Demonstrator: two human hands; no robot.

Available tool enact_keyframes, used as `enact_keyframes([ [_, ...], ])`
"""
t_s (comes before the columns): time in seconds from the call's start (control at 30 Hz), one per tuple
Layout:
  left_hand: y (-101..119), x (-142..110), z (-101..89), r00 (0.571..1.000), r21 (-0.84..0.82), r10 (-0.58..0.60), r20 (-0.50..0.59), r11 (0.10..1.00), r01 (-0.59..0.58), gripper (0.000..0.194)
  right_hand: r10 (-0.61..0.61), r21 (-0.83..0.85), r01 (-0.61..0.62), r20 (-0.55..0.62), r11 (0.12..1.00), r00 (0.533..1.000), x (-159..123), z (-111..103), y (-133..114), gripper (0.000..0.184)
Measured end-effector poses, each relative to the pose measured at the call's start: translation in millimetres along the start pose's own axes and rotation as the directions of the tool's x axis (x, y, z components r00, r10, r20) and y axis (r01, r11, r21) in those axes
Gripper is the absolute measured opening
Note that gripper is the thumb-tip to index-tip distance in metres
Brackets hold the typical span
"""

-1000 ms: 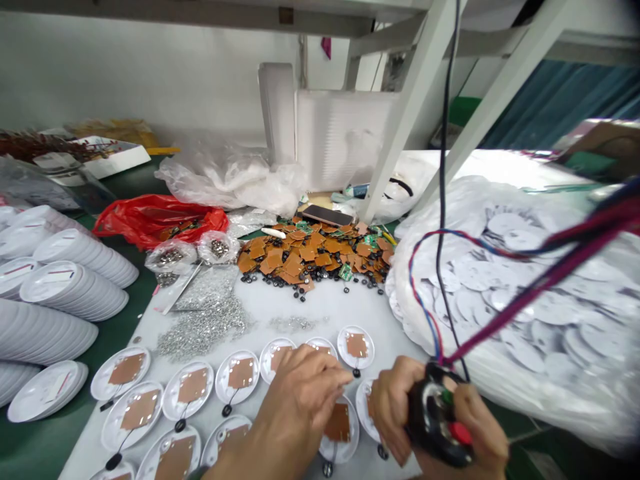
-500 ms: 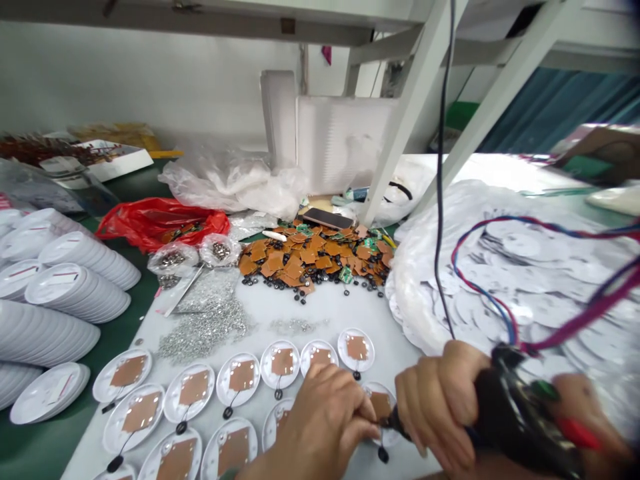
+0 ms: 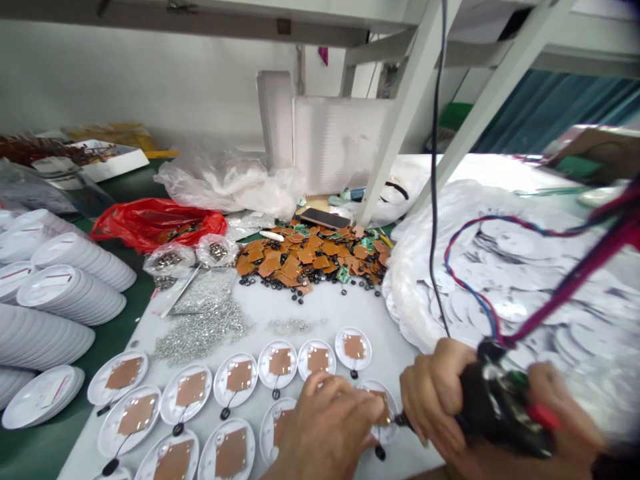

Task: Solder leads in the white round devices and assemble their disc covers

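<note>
My right hand (image 3: 435,400) is closed around a black handheld tool (image 3: 493,413) with a red button, its fingers wrapped around the body and its thin tip pointing left at a white round disc (image 3: 387,430) on the bench (image 3: 320,313). That disc carries a brown square pad, and the tip sits right at its edge. My left hand (image 3: 327,433) is curled with its fingers over the same disc, though from this angle I can't quite tell whether they are gripping it or only resting on it. Red and blue wires (image 3: 565,267) run up from the tool.

More white discs with brown pads lie in rows across the near part of the bench, most with a small black part on a thin cord. Beyond them are spilled silver pieces (image 3: 200,330) and a pile of brown squares and black parts (image 3: 310,257). Stacks of white discs (image 3: 35,337) stand on my left, and a large plastic bag of white discs (image 3: 525,293) sits on my right. A red plastic bag (image 3: 155,223) and a phone (image 3: 324,218) lie farther back.
</note>
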State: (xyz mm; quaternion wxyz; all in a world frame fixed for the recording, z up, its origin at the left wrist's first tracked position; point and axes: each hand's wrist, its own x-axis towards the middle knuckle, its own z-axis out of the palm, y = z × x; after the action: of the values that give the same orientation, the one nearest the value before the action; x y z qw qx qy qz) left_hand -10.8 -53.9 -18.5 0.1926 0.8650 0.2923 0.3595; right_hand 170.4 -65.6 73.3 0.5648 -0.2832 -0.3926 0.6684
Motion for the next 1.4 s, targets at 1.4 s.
enact_keyframes([
  [1.4, -26, -18, 17.5, 0.976, 0.316, 0.209, -0.054, 0.931, -0.182, 0.019, -0.417, -0.136, 0.395, -0.239, 0.909, 0.877, 133, 13, 76, 0.049],
])
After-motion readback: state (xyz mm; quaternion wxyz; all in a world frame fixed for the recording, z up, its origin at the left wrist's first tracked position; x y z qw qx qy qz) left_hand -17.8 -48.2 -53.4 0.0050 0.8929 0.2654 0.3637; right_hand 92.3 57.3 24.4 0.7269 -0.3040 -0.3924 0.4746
